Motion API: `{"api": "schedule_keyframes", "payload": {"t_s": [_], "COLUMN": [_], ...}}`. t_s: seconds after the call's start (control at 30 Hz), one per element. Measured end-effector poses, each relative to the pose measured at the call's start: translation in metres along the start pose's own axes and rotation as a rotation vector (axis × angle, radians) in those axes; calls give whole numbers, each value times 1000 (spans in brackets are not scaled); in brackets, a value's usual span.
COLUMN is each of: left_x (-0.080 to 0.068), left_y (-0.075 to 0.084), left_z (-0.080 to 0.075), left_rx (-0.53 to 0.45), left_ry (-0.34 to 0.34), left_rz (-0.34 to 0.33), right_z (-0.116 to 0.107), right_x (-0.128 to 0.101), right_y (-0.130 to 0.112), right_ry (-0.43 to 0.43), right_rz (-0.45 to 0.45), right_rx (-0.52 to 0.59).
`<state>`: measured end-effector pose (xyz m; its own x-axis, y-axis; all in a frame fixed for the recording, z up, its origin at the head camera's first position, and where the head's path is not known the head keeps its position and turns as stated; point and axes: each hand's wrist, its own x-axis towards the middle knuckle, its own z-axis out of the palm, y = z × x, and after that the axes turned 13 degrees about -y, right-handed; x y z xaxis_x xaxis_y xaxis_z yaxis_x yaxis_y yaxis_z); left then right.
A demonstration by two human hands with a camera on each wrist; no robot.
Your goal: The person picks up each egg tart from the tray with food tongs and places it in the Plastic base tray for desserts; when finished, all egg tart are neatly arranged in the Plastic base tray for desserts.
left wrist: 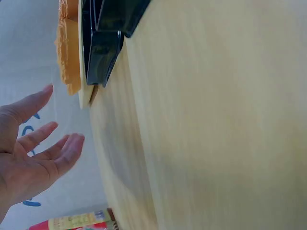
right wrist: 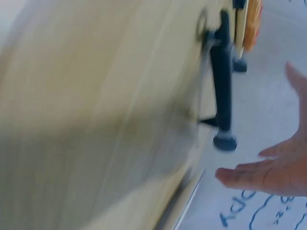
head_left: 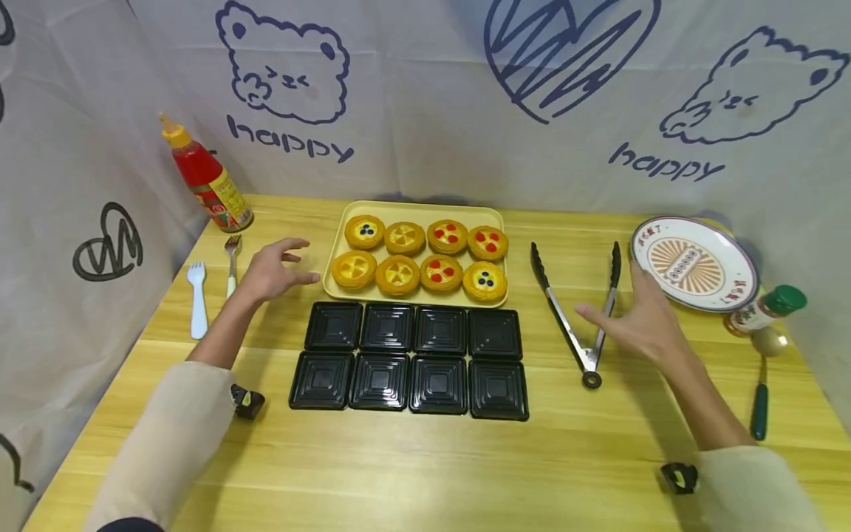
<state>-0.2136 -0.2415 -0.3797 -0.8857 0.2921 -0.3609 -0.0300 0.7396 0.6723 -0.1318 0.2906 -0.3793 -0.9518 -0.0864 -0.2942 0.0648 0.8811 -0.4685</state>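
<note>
My left hand [head_left: 274, 272], fingers spread, hovers left of a yellow tray [head_left: 425, 210] and holds nothing. Egg tarts fill that tray in two rows, such as a blueberry-topped tart [head_left: 364, 232] and a red-topped tart [head_left: 447, 236]. Several black square plastic trays [head_left: 436, 382] lie in two rows just in front of it. On the right, my right hand [head_left: 643, 318] is raised with nothing in it, beside metal tongs [head_left: 588, 360] that lie spread apart with black tips. The left wrist view shows the left hand [left wrist: 38, 155] apart from the tarts.
A red sauce bottle [head_left: 209, 181] stands at the back left, near a metal fork [head_left: 232, 255] and a pale blue plastic fork [head_left: 199, 303]. At the right are a patterned plate [head_left: 694, 262], a green-capped shaker [head_left: 764, 310] and a green-handled spoon [head_left: 759, 406].
</note>
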Motion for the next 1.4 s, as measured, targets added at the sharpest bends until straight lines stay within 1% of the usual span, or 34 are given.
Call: {"api": "schedule_keyframes", "payload": {"t_s": [0.1,0.17,0.23,0.3,0.37,0.53,0.73,0.87,0.93,1.03,1.17,1.27,1.4], "left_x": [7,12,16,20,24,28,32,35,35,34,36,37,37], "left_y": [0,0,0,0,0,0,1,1,1,2,4,3,1], "left_z": [2,3,5,8,10,13,12,11,11,12,13,13,12], "left_rx": [-124,-181,-215,-216,-213,-194,-187,-183,-179,-163,-152,-163,-157], "left_ry": [-35,-63,-87,-93,-84,-56,-68,-72,-72,-68,-68,-69,-59], "left_rz": [6,12,12,9,9,-2,-17,-30,-31,-34,-30,-21,-18], "right_z": [6,12,17,22,26,32,37,41,41,38,32,29,23], "right_x": [2,4,6,8,10,15,21,25,27,27,24,20,16], "right_y": [-13,-21,-28,-34,-38,-43,-40,-38,-37,-36,-31,-28,-29], "right_ry": [-46,-68,-84,-92,-99,-106,-119,-90,-75,-77,-79,-56,-21], "right_rz": [35,64,99,136,175,212,273,298,301,281,237,198,149], "right_rx": [20,40,67,86,95,29,-34,-70,-82,-92,-53,-16,-10]}}
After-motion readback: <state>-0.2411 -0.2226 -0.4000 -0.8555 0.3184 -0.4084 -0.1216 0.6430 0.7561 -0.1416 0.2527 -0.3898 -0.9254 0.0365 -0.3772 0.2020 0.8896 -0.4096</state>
